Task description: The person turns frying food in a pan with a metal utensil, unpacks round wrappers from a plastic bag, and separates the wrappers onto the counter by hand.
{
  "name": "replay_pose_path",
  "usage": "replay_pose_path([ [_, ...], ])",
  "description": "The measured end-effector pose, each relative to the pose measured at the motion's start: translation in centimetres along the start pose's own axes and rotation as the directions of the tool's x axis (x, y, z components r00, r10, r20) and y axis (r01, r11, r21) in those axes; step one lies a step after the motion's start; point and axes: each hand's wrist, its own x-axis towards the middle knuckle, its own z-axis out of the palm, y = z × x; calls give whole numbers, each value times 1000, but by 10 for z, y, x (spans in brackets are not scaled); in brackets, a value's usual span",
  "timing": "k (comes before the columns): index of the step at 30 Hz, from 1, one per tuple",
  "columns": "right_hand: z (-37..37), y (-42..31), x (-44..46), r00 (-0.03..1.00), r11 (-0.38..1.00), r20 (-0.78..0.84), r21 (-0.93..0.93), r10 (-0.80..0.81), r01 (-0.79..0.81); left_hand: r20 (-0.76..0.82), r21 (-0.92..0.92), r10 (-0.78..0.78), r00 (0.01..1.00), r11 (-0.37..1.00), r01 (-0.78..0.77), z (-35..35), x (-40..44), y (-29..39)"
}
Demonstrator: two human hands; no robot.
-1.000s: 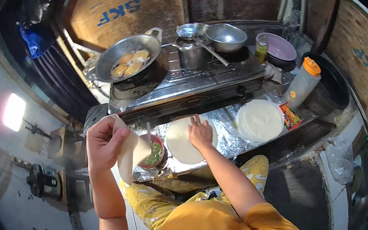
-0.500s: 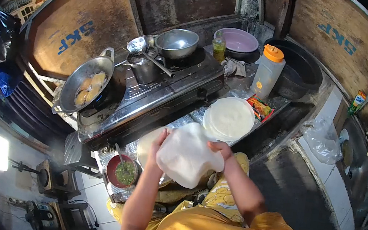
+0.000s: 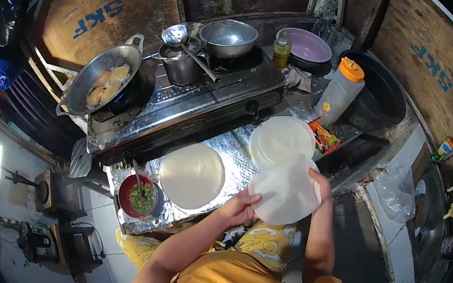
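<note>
My left hand (image 3: 240, 206) and my right hand (image 3: 321, 188) grip opposite edges of a thin round wrapper sheet (image 3: 285, 197), spread out and tilted. It overlaps the near edge of a stack of round sheets (image 3: 281, 138). Left of it, one round sheet (image 3: 192, 176) lies flat on the foil-covered surface (image 3: 234, 153). A red bowl (image 3: 129, 202) holding a chopped green mix and a spoon stands at the foil's left end.
Behind the foil is a stove (image 3: 185, 111) bearing a wok (image 3: 90, 75) with fried pieces, a pot (image 3: 183, 69) and a metal bowl (image 3: 228, 38). An orange-capped bottle (image 3: 338, 96), red packet (image 3: 326, 137) and black tub (image 3: 378, 84) are at the right.
The held sheet has moved from the left hand alone into both hands, then rightward toward the stack. The right hand has left the flat sheet, which now shows whole. The view has shifted.
</note>
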Motion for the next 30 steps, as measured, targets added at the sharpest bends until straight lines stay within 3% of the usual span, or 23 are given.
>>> replay_pose_path([
  [1, 4, -5, 7, 998, 999, -59, -52, -19, 16, -1, 3, 2, 1000, 1000, -2, 4, 6, 9],
  [3, 10, -19, 30, 999, 999, -51, -45, -15, 13, -25, 109, 158, 987, 982, -154, 15, 23, 33],
  [5, 19, -32, 51, 999, 999, -43, -38, -12, 10, 6, 129, 193, 981, 973, -192, 26, 38, 60],
  [7, 30, -42, 68, 985, 969, -23, -180, -173, 167, -15, 124, 255, 967, 960, -251, 25, 61, 81],
  [8, 26, -44, 80, 984, 969, -21, -179, -174, 168, -90, 187, 306, 948, 940, -285, 21, 71, 89],
  [10, 3, -41, 115, 981, 877, -68, -462, -182, 131, -267, 329, 362, 893, 905, -268, -5, 91, 97],
  [11, -12, -36, 130, 981, 877, -65, -462, -184, 133, -265, 330, 363, 893, 904, -270, -24, 102, 98],
  [13, -23, -29, 145, 978, 646, -145, -763, -150, -15, -342, 500, 372, 863, 849, -168, -46, 115, 95],
  [14, -20, -31, 144, 956, 575, -264, -805, -129, -145, -434, 627, 408, 803, 777, -56, -50, 116, 93],
  [15, -18, -34, 142, 955, 575, -266, -805, -131, -146, -434, 627, 406, 804, 777, -54, -53, 121, 90],
  [17, -16, -39, 139, 942, 205, -216, -965, -258, -165, -533, 736, 579, 617, 677, 1, -41, 122, 80],
  [18, -14, -40, 138, 941, 203, -217, -965, -259, -167, -533, 735, 578, 618, 678, 0, -45, 124, 80],
  [20, -15, -40, 140, 902, 91, -147, -989, -407, -120, -483, 803, 591, 646, 593, 58, -62, 130, 82],
  [24, -23, -40, 145, 892, 157, -98, -987, -441, -31, -478, 844, 630, 612, 524, 120, -68, 130, 80],
  [26, -14, -42, 142, 883, -152, -135, -963, -449, -225, -487, 843, 645, 589, 525, 122, -59, 122, 79],
  [27, -55, -38, 167, 860, -183, -38, -971, -509, -152, -448, 886, 655, 609, 415, 207, -51, 110, 79],
  [29, -5, -28, 143, 709, -278, -6, -917, -705, -284, -6, 942, 793, 609, -201, 270, -35, 70, 71],
  [30, 10, -19, 135, 719, -279, -5, -920, -695, -276, 107, 943, 769, 631, -280, 181, -31, 45, 69],
])
